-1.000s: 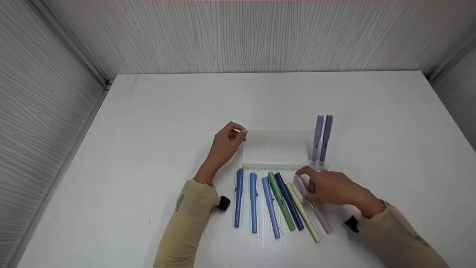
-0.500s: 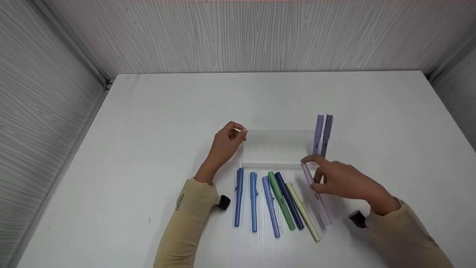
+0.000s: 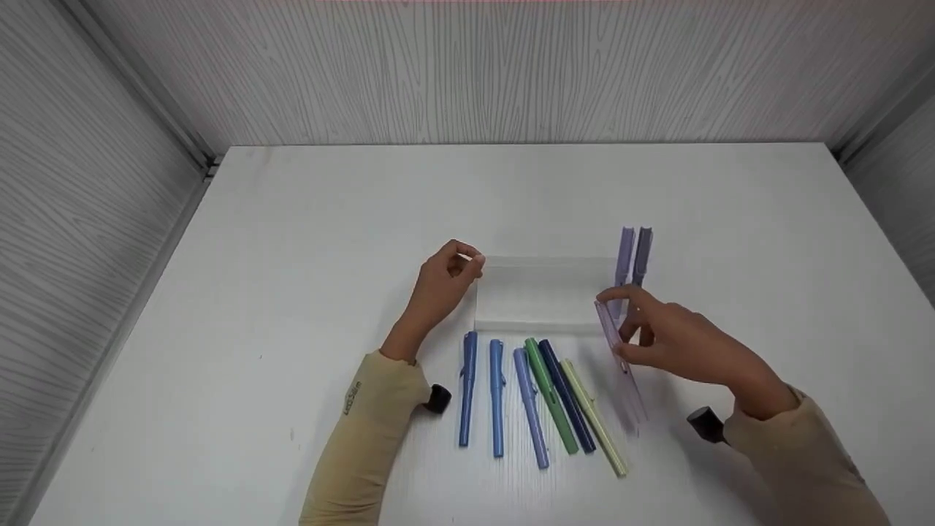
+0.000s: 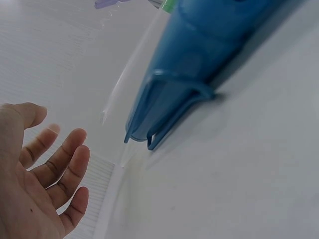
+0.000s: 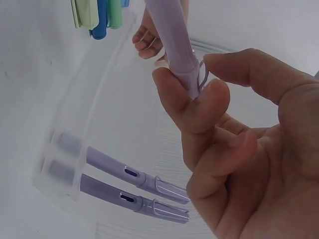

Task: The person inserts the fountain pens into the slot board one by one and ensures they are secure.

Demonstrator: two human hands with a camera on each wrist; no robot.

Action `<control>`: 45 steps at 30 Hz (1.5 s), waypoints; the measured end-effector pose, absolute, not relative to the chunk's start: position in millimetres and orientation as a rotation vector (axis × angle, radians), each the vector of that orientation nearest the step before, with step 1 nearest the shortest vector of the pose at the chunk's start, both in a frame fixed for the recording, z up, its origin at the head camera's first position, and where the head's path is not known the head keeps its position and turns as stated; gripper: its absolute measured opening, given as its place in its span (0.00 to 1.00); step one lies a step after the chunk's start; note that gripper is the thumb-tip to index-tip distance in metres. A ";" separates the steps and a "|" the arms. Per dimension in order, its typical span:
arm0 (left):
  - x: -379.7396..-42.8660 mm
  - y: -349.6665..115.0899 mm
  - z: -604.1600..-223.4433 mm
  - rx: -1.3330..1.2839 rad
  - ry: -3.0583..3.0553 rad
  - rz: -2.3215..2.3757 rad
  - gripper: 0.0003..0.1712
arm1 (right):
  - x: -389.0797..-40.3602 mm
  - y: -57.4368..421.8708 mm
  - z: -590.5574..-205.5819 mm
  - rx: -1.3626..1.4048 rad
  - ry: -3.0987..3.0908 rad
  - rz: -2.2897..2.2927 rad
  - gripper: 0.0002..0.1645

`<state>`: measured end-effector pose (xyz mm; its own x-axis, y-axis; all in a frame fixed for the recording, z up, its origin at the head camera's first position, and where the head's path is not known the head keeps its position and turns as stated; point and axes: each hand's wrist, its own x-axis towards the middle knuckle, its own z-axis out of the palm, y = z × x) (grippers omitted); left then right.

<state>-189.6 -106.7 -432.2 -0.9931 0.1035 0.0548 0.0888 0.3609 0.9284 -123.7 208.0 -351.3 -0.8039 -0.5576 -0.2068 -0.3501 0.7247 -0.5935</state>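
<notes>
My right hand (image 3: 668,332) pinches a pale lilac pen (image 3: 608,329) between thumb and fingers near its clip end, as the right wrist view shows closely. The pen slants in front of the right end of a clear pen holder (image 3: 540,292). Two capped pens stand in that end: a light purple pen (image 3: 624,256) and a darker greyish-purple pen (image 3: 643,256), their lower parts partly behind my right hand in the head view. At the holder's upper left corner, my left hand (image 3: 442,281) pinches the edge with thumb and forefinger.
In front of the holder lie several pens in a fanned row: a blue pen (image 3: 467,387), a lighter blue pen (image 3: 497,398), a periwinkle pen (image 3: 531,409), a green pen (image 3: 551,394), a navy pen (image 3: 568,398) and a pale yellow-green pen (image 3: 595,420). Panels border the white table.
My right hand has picked the lilac pen off the table from the row's right end and moved it up toward the holder's right end. My left hand has stayed at the corner.
</notes>
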 end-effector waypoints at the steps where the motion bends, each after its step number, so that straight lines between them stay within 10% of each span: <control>1: -189.5 -106.5 -432.1 0.183 2.580 1.760 0.12 | -124.0 208.3 -350.2 -0.696 2.558 -0.784 0.35; 45: -190.6 -104.6 -432.2 0.134 2.650 1.683 0.12 | -143.0 193.6 -345.8 -0.592 2.936 -1.281 0.35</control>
